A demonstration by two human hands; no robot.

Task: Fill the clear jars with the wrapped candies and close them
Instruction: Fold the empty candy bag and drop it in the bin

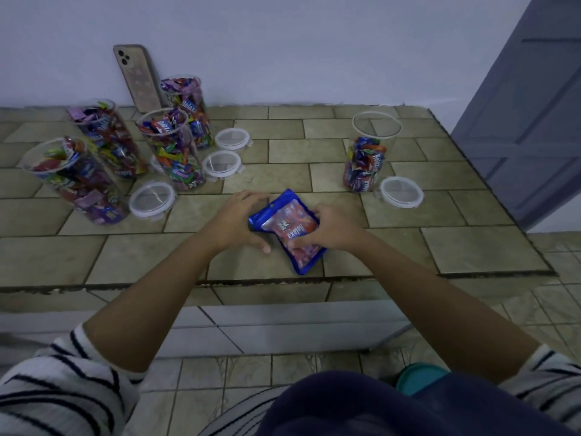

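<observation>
A blue bag of wrapped candies (pixel 290 229) lies on the tiled ledge (pixel 471 247) in front of me. My left hand (pixel 240 221) grips its left edge, fingers curled over the top corner. My right hand (pixel 327 229) holds its right side, fingers curled onto the clear front. At the right stands an open clear jar (pixel 367 155), about half full of candies, with its lid (pixel 401 191) lying beside it. Several open jars full of candies stand at the left, among them a near-left jar (pixel 75 180) and a middle jar (pixel 171 149).
Loose clear lids lie by the left jars: one at the front (pixel 152 199), one in the middle (pixel 222 164), one behind (pixel 233 139). A phone (pixel 138 78) leans on the wall. A grey door (pixel 528 105) is at the right. A teal round lid (pixel 419 377) sits by my lap.
</observation>
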